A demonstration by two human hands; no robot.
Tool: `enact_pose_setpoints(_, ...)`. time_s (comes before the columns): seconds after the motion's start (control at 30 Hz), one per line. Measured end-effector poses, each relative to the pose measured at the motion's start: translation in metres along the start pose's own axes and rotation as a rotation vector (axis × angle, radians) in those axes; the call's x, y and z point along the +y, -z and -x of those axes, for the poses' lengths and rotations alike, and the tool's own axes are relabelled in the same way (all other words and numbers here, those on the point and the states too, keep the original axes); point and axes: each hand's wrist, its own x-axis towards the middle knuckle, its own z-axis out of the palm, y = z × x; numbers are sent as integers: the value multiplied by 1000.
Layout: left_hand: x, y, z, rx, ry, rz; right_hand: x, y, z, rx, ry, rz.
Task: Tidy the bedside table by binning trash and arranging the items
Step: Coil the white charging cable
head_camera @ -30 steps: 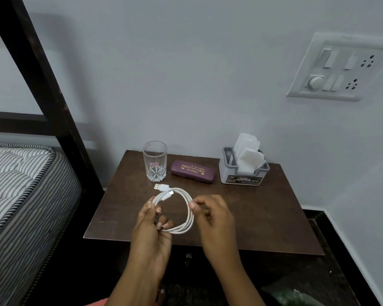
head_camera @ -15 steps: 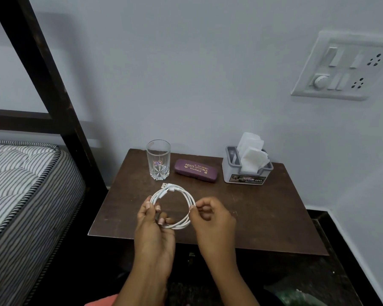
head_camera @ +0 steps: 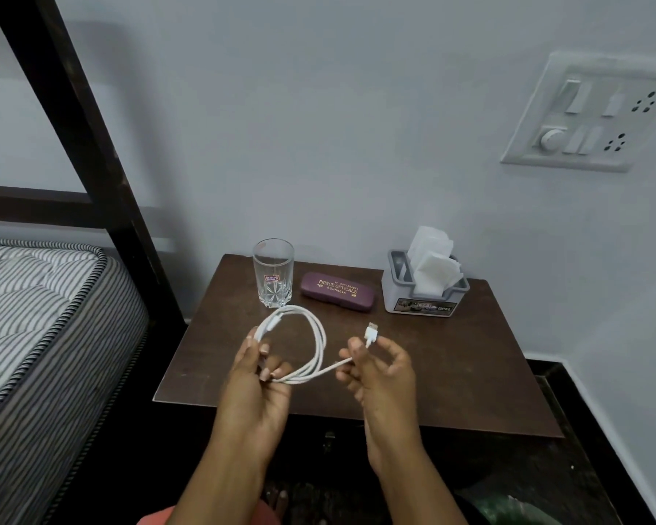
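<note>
A white USB cable [head_camera: 315,337] is looped in a coil above the front of the dark wooden bedside table [head_camera: 451,365]. My left hand [head_camera: 260,377] grips the coil at its left side, fingers curled round the strands. My right hand [head_camera: 379,367] pinches the cable's free end, and the USB plug [head_camera: 371,332] sticks up above its fingers. Along the back of the table stand a clear glass [head_camera: 273,272], a purple spectacle case [head_camera: 338,291] and a grey tissue holder [head_camera: 423,293] with white tissues sticking out.
A striped mattress [head_camera: 35,316] and a dark bed frame post [head_camera: 91,145] lie to the left. A switchboard [head_camera: 591,115] is on the wall at the upper right. Something green [head_camera: 508,505] lies on the dark floor at the lower right.
My right hand has pulled the plug end out of the coil to the right, so the hands are further apart. The coil has loosened and grown wider.
</note>
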Motion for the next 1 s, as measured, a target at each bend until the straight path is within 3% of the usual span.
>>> enact_pose_setpoints(0.07, -5, -3, 3, -22, 28, -72, -1, 4, -5, -23, 37, 175)
enact_pose_setpoints(0.2, -11, -6, 8, -16, 26, -181, -6, 15, -10, -279, -50, 380)
enact_pose_setpoints(0.37, -16, -8, 11, -33, 28, -230, -12, 14, -5, -451, -228, 15)
enact_pose_setpoints(0.47, -18, -6, 12, -15, 19, -265, -6, 8, -5, -360, -242, -111)
enact_pose_setpoints(0.57, -19, -3, 11, 42, -19, -311, 0, 5, -6, -261, -26, 124)
enact_pose_setpoints(0.7, -18, -2, 11, 42, -4, -343, -1, 4, 0, -459, 392, 619)
enact_pose_setpoints(0.77, -19, -4, 14, 40, -21, -413, 5, 4, -1, -343, 578, 843)
enact_pose_setpoints(0.9, -23, -5, 14, 78, -135, -600, 6, -1, -3, -142, 688, 746)
enact_pose_setpoints(1.0, -25, -5, 16, 64, -195, -687, -4, -3, -3, -124, 496, 305)
